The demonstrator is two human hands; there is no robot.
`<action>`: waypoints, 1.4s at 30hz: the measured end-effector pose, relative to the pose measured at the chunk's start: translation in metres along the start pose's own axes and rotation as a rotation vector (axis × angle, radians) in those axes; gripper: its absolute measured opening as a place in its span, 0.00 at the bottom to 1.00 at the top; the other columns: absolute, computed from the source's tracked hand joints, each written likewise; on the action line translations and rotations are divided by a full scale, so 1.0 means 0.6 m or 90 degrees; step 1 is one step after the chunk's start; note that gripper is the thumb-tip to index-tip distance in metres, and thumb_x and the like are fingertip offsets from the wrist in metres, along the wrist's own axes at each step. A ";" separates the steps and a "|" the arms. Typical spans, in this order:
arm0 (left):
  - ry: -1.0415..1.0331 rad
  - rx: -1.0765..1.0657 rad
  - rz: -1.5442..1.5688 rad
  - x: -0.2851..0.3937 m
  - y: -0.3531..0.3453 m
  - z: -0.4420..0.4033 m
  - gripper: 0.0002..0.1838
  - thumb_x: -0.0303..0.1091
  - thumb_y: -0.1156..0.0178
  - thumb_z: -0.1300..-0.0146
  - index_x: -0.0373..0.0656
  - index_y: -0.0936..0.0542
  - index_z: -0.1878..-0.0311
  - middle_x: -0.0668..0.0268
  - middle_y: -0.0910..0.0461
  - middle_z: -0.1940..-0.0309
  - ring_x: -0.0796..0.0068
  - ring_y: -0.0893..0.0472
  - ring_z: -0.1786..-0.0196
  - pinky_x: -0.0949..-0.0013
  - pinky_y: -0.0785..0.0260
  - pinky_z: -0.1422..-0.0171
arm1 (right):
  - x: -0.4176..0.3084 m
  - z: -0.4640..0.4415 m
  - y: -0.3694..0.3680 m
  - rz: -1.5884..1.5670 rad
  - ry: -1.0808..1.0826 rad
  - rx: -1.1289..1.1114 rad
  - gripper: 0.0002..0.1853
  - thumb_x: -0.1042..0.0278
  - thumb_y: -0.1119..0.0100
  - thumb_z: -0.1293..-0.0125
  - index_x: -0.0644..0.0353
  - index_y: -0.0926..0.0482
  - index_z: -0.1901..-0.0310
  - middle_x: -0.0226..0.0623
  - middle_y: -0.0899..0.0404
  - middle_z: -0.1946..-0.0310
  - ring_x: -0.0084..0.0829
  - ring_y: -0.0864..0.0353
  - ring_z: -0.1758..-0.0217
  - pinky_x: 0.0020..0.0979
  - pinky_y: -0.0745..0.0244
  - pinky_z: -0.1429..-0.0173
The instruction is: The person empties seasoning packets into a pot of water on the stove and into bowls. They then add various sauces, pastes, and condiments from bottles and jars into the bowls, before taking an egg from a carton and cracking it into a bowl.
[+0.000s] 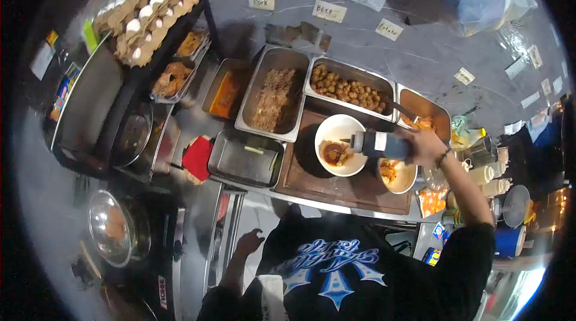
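Observation:
My right hand (425, 148) grips a dark squeeze bottle (387, 144), tilted so that its nozzle points left. The nozzle is over a white bowl (327, 128) that holds brown sauce (332, 153) and some food pieces. Just below my right forearm is a second bowl (409, 184) with orange-brown food in it. Both bowls stand on a brown wooden board (297, 171). Down by my side, off the counter's front edge, my left hand (250, 241) hangs with its fingers loosely curved and apart, holding nothing.
Behind the board stand metal pans of minced meat (273, 99), small round potatoes (348, 89) and sauce (227, 93). A shallow metal pan (246, 168) and a red cloth (198, 159) lie left. Egg trays (150, 12) are upper left; squeeze bottles (483, 175) crowd the right.

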State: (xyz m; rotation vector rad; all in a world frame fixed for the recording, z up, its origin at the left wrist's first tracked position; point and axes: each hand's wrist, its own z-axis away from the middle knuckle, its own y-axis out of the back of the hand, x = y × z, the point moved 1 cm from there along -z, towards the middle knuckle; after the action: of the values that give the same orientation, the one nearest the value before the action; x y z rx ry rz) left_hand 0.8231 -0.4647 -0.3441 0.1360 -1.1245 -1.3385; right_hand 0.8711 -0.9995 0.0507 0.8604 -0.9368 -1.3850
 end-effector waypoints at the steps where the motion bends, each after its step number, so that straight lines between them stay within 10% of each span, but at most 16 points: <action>1: -0.010 -0.002 -0.005 -0.030 -0.023 -0.006 0.20 0.48 0.37 0.43 0.50 0.26 0.51 0.57 0.19 0.71 0.52 0.19 0.62 0.53 0.28 0.58 | -0.001 0.026 -0.003 -0.056 -0.081 -0.025 0.42 0.57 0.29 0.65 0.53 0.31 0.41 0.52 0.19 0.63 0.50 0.20 0.57 0.45 0.25 0.53; 5: 0.011 -0.110 0.016 -0.095 -0.073 -0.003 0.20 0.45 0.36 0.41 0.49 0.27 0.49 0.57 0.19 0.69 0.57 0.18 0.62 0.61 0.26 0.61 | 0.073 0.129 -0.071 -0.184 -0.047 0.197 0.47 0.57 0.25 0.67 0.56 0.33 0.39 0.49 0.20 0.56 0.53 0.21 0.56 0.44 0.26 0.51; 10: 0.054 -0.336 0.451 -0.192 -0.119 -0.043 0.29 0.45 0.37 0.39 0.54 0.30 0.35 0.52 0.18 0.57 0.63 0.17 0.58 0.65 0.25 0.56 | 0.094 0.215 -0.045 0.119 -0.186 0.089 0.36 0.54 0.29 0.60 0.53 0.28 0.45 0.44 0.21 0.64 0.46 0.20 0.60 0.42 0.26 0.57; 16: 0.007 -0.336 0.762 -0.172 -0.105 -0.101 0.15 0.31 0.36 0.43 0.42 0.26 0.53 0.61 0.21 0.76 0.73 0.19 0.72 0.72 0.28 0.72 | 0.103 0.198 -0.092 0.341 -0.152 -0.026 0.24 0.66 0.38 0.59 0.55 0.25 0.54 0.35 0.23 0.61 0.35 0.23 0.55 0.37 0.32 0.53; 21: 0.136 -0.180 0.381 -0.100 -0.043 -0.077 0.15 0.28 0.37 0.43 0.39 0.26 0.52 0.58 0.20 0.74 0.71 0.18 0.73 0.70 0.26 0.72 | 0.101 0.186 -0.080 0.299 -0.159 0.007 0.20 0.68 0.39 0.58 0.57 0.26 0.58 0.34 0.22 0.64 0.35 0.22 0.56 0.37 0.31 0.54; 26: -0.248 -0.051 0.242 -0.038 0.009 -0.027 0.12 0.26 0.36 0.44 0.39 0.25 0.57 0.56 0.20 0.76 0.72 0.19 0.75 0.70 0.27 0.75 | 0.089 0.185 -0.050 0.335 -0.132 -0.117 0.17 0.68 0.39 0.57 0.57 0.25 0.61 0.33 0.21 0.69 0.35 0.20 0.62 0.36 0.30 0.57; 30: 0.026 -0.180 0.687 -0.103 -0.055 -0.038 0.11 0.25 0.37 0.43 0.39 0.25 0.57 0.56 0.20 0.76 0.72 0.20 0.76 0.71 0.28 0.75 | 0.118 0.193 -0.064 0.325 -0.138 0.010 0.16 0.67 0.40 0.59 0.56 0.24 0.63 0.34 0.21 0.70 0.36 0.20 0.62 0.35 0.31 0.60; 33: 0.018 -0.116 0.249 -0.043 -0.009 -0.026 0.13 0.25 0.37 0.43 0.41 0.27 0.55 0.59 0.20 0.71 0.71 0.22 0.77 0.70 0.30 0.75 | 0.120 0.192 -0.070 0.361 -0.135 -0.097 0.15 0.67 0.40 0.60 0.55 0.24 0.66 0.33 0.21 0.70 0.35 0.21 0.62 0.35 0.31 0.60; 42: 0.001 -0.164 0.546 -0.078 -0.040 -0.071 0.14 0.24 0.38 0.42 0.42 0.27 0.53 0.60 0.19 0.68 0.72 0.18 0.70 0.71 0.28 0.73 | 0.113 0.183 -0.069 0.284 -0.131 0.039 0.13 0.67 0.36 0.58 0.54 0.23 0.67 0.33 0.19 0.73 0.37 0.18 0.69 0.38 0.27 0.66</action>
State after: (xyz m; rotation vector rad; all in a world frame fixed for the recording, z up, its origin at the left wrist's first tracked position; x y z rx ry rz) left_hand 0.8447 -0.4557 -0.4076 -0.4878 -0.8400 -0.6893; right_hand 0.7519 -1.0631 0.0592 0.5148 -1.2489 -1.0722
